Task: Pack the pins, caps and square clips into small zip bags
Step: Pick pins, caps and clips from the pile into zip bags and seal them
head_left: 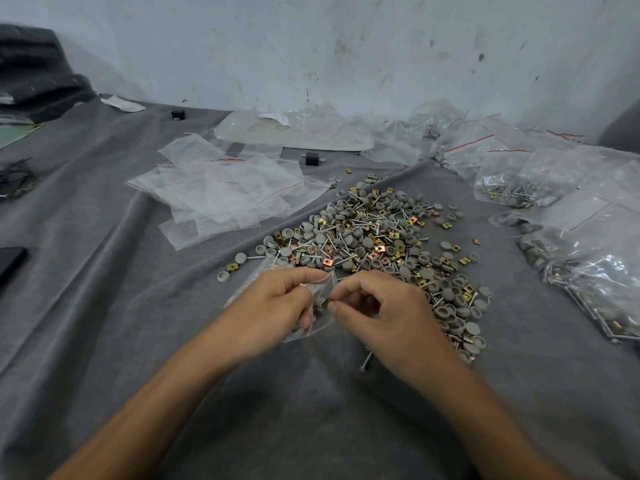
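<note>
The small zip bag (311, 306), thin, soft and slippery, is held above the table (138, 341) by its open top, pinched by the fingers of the left hand (273, 306) and right hand (384, 313).

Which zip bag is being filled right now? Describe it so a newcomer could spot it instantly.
Start at the big pile of mixed parts in the middle of the grey cloth. Just in front of its near edge, the small zip bag is pinched between the left hand and the right hand. Unlike the flat empty bags, it is held up and has parts inside.
</note>
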